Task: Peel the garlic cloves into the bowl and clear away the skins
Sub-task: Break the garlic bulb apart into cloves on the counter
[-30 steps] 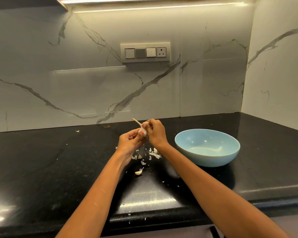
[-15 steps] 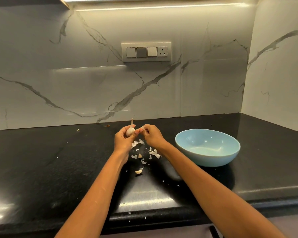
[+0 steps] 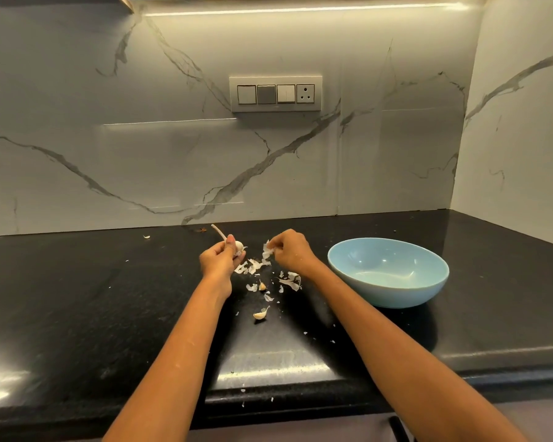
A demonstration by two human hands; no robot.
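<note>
Left hand (image 3: 219, 261) curled round the stemmed garlic (image 3: 237, 245), right hand (image 3: 289, 250) pinching a torn skin (image 3: 268, 249) strip. Papery white, half stripped.

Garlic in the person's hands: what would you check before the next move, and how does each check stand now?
1. The left hand grips the white garlic bulb with its long dry stem: ok.
2. The right hand pinches a torn strip of papery white skin, pulled clear of the bulb: ok.
3. The round pale blue bowl stands upright beside the right hand, within reach: ok.
4. Peeled cloves in the bowl: not ok, none visible.
5. The glossy black stone counter free of skins: not ok, flakes lie scattered under the hands.
6. The loose small garlic clove on the counter peeled: cannot tell.
</note>
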